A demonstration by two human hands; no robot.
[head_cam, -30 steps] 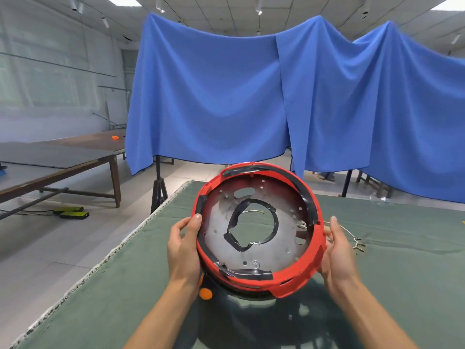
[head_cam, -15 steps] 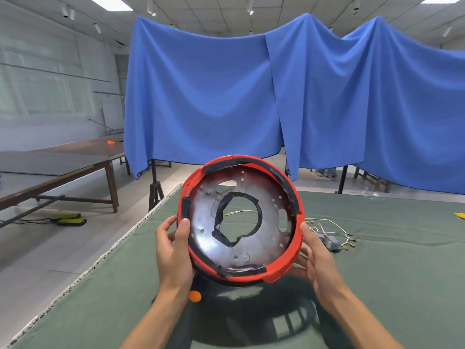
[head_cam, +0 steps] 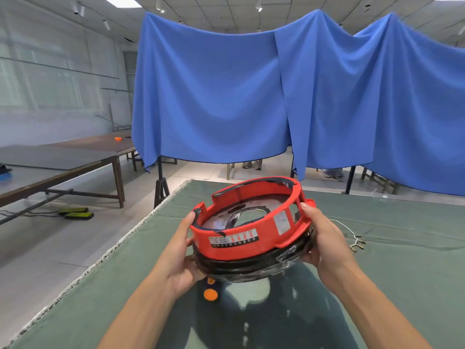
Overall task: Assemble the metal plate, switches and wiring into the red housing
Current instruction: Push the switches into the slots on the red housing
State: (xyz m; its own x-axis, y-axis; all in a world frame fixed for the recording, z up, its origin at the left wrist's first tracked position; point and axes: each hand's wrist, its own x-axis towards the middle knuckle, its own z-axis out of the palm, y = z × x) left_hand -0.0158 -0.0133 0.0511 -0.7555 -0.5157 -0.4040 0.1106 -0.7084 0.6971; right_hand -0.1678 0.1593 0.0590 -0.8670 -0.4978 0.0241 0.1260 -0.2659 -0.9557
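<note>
I hold the round red housing (head_cam: 247,241) in the air above the green table, tilted so its labelled side wall faces me. A shiny metal plate (head_cam: 221,220) with a black-edged centre hole sits inside it. Black cable (head_cam: 254,267) is wound round its lower part. My left hand (head_cam: 182,253) grips the left rim, thumb on top. My right hand (head_cam: 323,239) grips the right side, fingers curled round the wall. A loose wire bundle with metal terminals (head_cam: 353,240) lies on the cloth to the right.
An orange round button part (head_cam: 210,294) shows below the housing. The green cloth table (head_cam: 402,285) stretches ahead, its frayed left edge (head_cam: 105,255) beside the floor. Blue drapes (head_cam: 251,96) hang behind. A brown table (head_cam: 63,159) stands at the left.
The housing has tipped from facing me, open side showing the plate, to lying nearly flat with its labelled side wall toward me. Both hands kept hold and turned with it.
</note>
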